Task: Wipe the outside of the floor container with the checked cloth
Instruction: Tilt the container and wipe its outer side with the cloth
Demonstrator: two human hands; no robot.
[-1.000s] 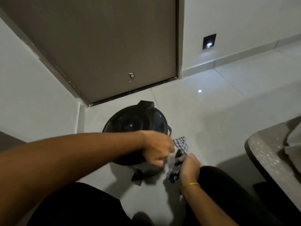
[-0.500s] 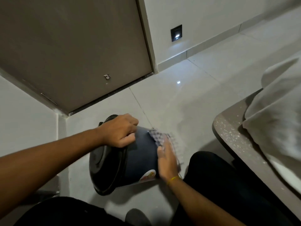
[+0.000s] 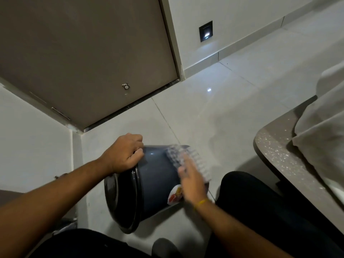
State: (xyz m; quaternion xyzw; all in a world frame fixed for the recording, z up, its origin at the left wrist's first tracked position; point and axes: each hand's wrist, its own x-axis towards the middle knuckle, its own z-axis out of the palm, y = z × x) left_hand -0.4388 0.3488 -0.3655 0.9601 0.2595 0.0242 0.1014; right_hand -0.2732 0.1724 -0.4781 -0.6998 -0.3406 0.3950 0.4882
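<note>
On the tiled floor (image 3: 214, 118) the container (image 3: 154, 181) lies tilted on its side. The left hand (image 3: 123, 154) is closed around its rim. The right hand (image 3: 192, 181), fingers flat and blurred, presses the checked cloth (image 3: 188, 161) on its wall.

1 head camera looks steeply down, close.

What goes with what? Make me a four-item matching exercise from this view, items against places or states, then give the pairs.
Items:
1. left hand
2. right hand
3. container
4. sticker

Places or states:
A. tipped on its side on the floor
B. flat on the cloth, blurred
C. on the container's wall, beside the right wrist
D. gripping the container near its lidded end

Pairs: 1-D, 2-B, 3-A, 4-C
</note>
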